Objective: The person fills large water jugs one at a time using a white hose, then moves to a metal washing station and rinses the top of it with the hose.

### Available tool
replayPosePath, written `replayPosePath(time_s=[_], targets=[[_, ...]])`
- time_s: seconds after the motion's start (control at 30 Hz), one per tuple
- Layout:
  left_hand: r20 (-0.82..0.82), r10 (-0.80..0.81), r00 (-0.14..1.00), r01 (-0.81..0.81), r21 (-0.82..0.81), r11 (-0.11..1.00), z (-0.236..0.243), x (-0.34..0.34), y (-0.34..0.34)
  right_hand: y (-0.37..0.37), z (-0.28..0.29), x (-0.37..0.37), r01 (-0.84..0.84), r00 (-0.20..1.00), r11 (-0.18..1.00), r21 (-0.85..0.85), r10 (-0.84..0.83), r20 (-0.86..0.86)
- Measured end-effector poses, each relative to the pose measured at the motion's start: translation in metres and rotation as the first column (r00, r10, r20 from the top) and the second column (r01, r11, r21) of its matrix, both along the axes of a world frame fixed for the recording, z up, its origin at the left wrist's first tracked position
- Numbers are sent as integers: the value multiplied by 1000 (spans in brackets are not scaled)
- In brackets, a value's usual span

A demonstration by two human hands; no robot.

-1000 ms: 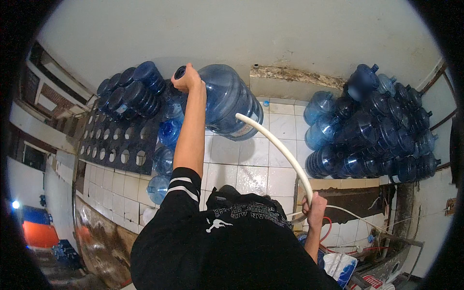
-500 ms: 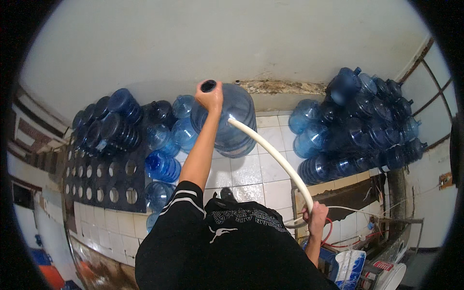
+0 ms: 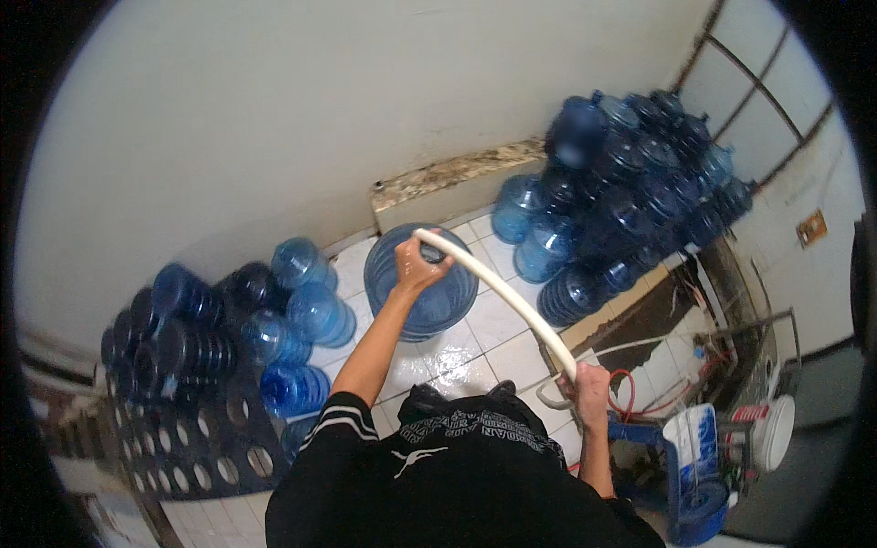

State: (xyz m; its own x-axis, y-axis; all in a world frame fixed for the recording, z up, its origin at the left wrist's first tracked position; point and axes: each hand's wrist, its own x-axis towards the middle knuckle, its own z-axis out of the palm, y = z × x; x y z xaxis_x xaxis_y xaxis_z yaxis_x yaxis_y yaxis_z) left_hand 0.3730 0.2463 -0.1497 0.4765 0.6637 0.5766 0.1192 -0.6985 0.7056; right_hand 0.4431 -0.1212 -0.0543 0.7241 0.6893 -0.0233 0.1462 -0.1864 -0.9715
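Observation:
A large translucent blue water jug stands on the wet tiles in front of me, its neck toward me. My left hand is closed round that neck, whose dark mouth shows between the fingers. A thick cream hose arches from my right side to the jug, its far end lying just over the mouth, beside my left fingers. I cannot tell whether the end touches the neck. My right hand is wrapped round the hose lower down, near my right hip.
Stacked blue jugs fill the right side by the wall. More jugs stand at left, near a black rack with round holes. A low ledge runs along the wall. A blue chair and white bucket stand at lower right.
The view has turned and tilted. The jug now sits lower in it, my left hand still on its neck. The hose end has gone from the jug's side to over its mouth.

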Motion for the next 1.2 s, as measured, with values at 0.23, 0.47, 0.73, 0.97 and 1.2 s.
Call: replayPosePath(time_s=[0.23, 0.47, 0.73, 0.97, 1.2], targets=[[20, 28, 999, -21, -297, 955, -20, 73, -6, -8, 1, 15, -4, 997, 1000, 21, 5, -72], [111, 69, 991, -42, -224, 974, -7, 199, 2, -37, -36, 74, 305, 932, 950, 69, -282, -226], [138, 106, 985, -68, -254, 965, 62, 378, 21, -82, -58, 147, 633, 742, 768, 96, -567, -359], [85, 23, 996, 3, -301, 954, 116, 515, 33, -109, -81, 164, 894, 395, 444, -56, -842, -367], [-21, 129, 991, -130, -113, 985, 95, 643, 55, -113, -101, 171, 978, -108, -67, -196, -973, -204]])
